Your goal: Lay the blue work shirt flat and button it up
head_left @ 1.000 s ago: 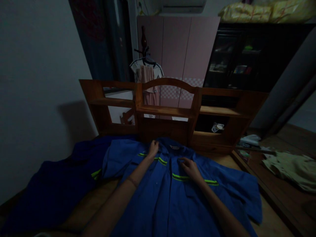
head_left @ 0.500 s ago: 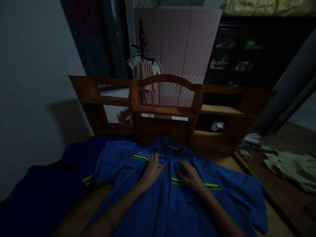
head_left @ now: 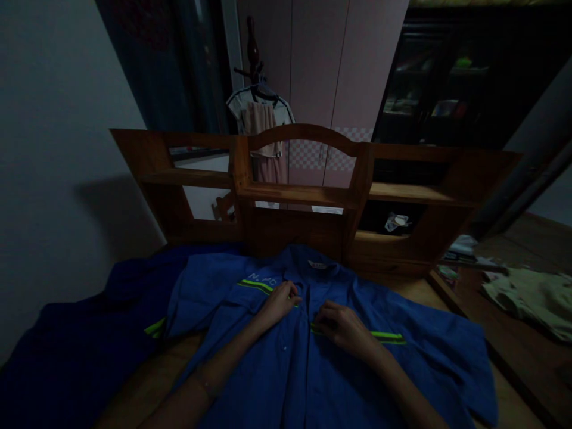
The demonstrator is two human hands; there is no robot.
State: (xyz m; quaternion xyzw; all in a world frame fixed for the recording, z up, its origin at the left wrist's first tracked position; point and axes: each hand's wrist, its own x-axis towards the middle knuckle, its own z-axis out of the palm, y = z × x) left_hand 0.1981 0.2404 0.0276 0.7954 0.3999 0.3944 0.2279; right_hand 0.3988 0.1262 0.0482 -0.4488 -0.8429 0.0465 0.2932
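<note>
A blue work shirt (head_left: 263, 369) lies spread face up, its collar away from me and its front parted along the middle. Bright yellow-green stripes cross the chest, and white letters sit above the left one. My left hand (head_left: 279, 302) is closed at the left front edge, thumb and fingers pinching the cloth near the chest stripe. Opposite it, my right hand (head_left: 342, 328) has its fingers curled together on the right front edge, over the inner end of that stripe. The dim light hides the fingertips in part.
Dark blue clothing (head_left: 89, 333) lies heaped at the left by the wall. A wooden shelf unit (head_left: 299, 193) stands behind the collar. Beyond are a coat rack (head_left: 253, 50) with hung clothes and a pink wardrobe (head_left: 313, 65). Light-coloured cloth (head_left: 531, 298) lies at the right.
My right hand has come slightly nearer to me, its fingers more closed. My left hand has lowered a little and its fingers have curled in. The view has shifted slightly downward.
</note>
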